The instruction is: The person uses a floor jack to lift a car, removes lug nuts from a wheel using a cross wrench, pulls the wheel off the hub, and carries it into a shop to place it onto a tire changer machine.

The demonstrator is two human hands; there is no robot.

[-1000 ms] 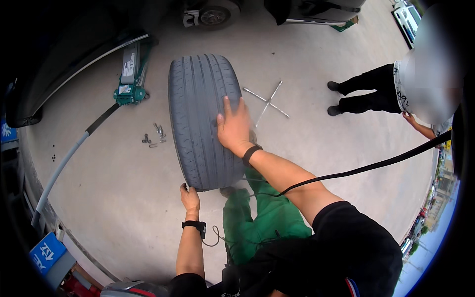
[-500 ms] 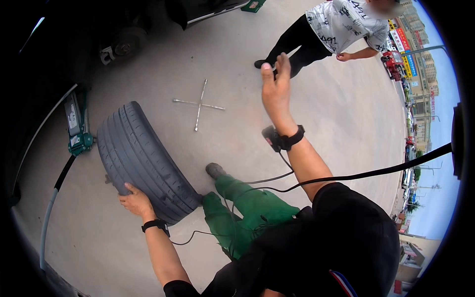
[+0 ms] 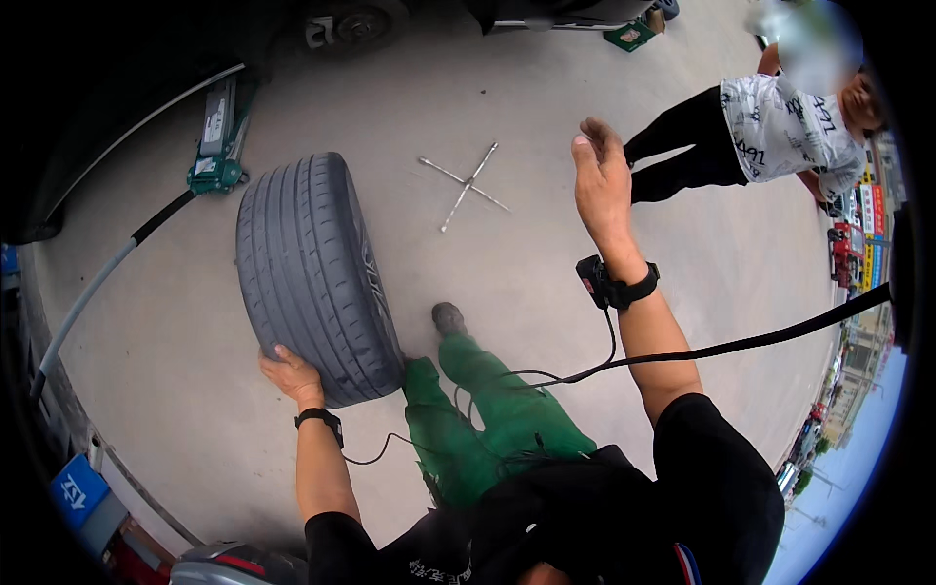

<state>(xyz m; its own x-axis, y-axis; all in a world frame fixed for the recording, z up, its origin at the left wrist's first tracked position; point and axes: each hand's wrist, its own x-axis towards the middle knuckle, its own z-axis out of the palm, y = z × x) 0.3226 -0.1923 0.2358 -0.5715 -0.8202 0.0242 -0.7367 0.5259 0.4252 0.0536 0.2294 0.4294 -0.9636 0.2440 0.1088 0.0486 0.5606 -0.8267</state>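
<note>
A car wheel (image 3: 297,278) with a dark, grooved tire stands on its tread, left of my legs. Part of its spoked rim shows on the right side. My left hand (image 3: 291,377) holds the near edge of the tire, thumb against the tread; some fingertips are hard to make out. Raised in the air to the right, my right hand (image 3: 604,195) is open and holds nothing, its fingers stretched out. On the ground between wheel and right hand lies a silver cross-shaped lug wrench (image 3: 469,183). Both wrists wear black straps with cables.
Beyond the wheel is a dark car with a bare wheel hub (image 3: 359,25). A green floor jack (image 3: 216,174) with a long handle (image 3: 93,290) stands by it. A person (image 3: 790,136) in a printed white shirt stands far right. A blue box (image 3: 80,495) is lower left.
My view has swung left. The wheel has turned under my left hand, and its rim now shows. My right hand stays raised and open. The person's upper body has turned.
</note>
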